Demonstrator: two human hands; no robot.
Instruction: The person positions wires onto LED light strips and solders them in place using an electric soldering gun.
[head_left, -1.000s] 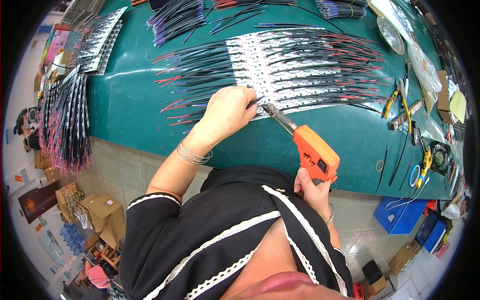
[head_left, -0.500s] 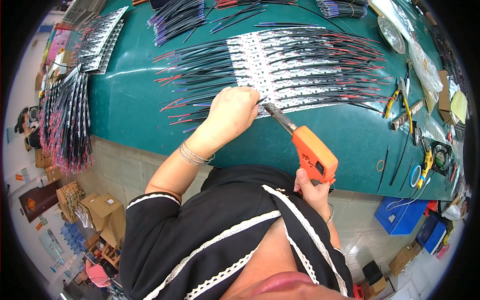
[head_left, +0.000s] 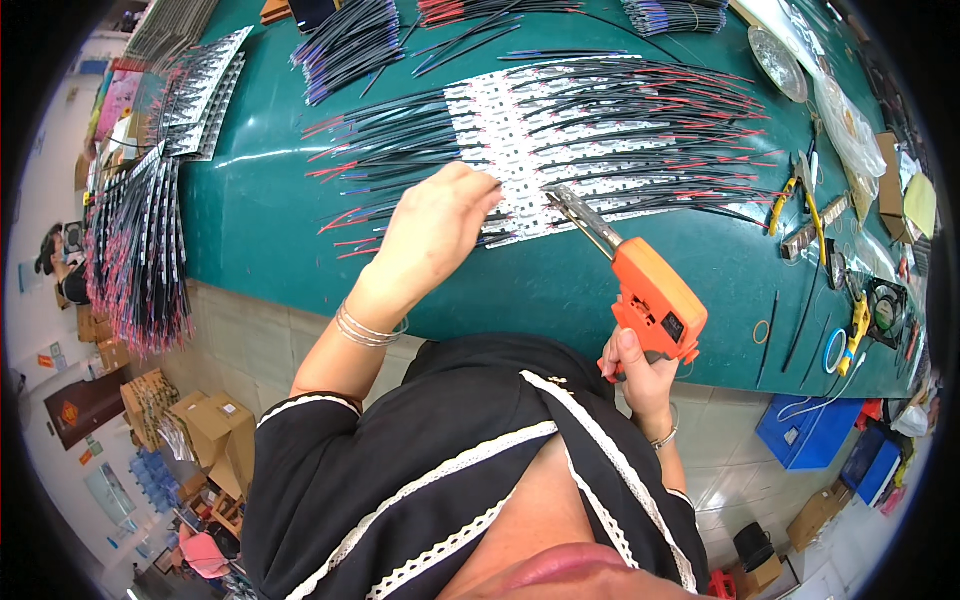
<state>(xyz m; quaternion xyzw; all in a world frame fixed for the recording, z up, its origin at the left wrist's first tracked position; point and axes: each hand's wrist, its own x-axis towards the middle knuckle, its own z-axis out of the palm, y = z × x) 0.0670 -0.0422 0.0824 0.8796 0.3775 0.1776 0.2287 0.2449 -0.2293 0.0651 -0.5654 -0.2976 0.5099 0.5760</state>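
An orange soldering gun [head_left: 655, 298] is in my right hand [head_left: 640, 368], which is wrapped round its handle. Its metal tip points up and left, over the lower part of a white panel of circuit boards [head_left: 520, 180]. Black wires [head_left: 640, 130] with red ends fan out from the panel to the right, and more wires with red or blue ends reach left. My left hand [head_left: 435, 225] is over the panel's lower left edge, fingers pinched together on what looks like a black wire, its dark end just showing at the fingertips. The palm covers some wires.
Bundles of wires [head_left: 350, 45] lie at the table's far side. Wired board strips [head_left: 140, 250] hang over the left edge. On the right are yellow-handled pliers [head_left: 783, 205], a round metal dish [head_left: 778, 64], a small fan [head_left: 886, 308] and a blue bin [head_left: 808, 430].
The soldering gun has moved right and slightly down with my right hand, its tip shifting away from my left fingers. My left hand has moved a little left.
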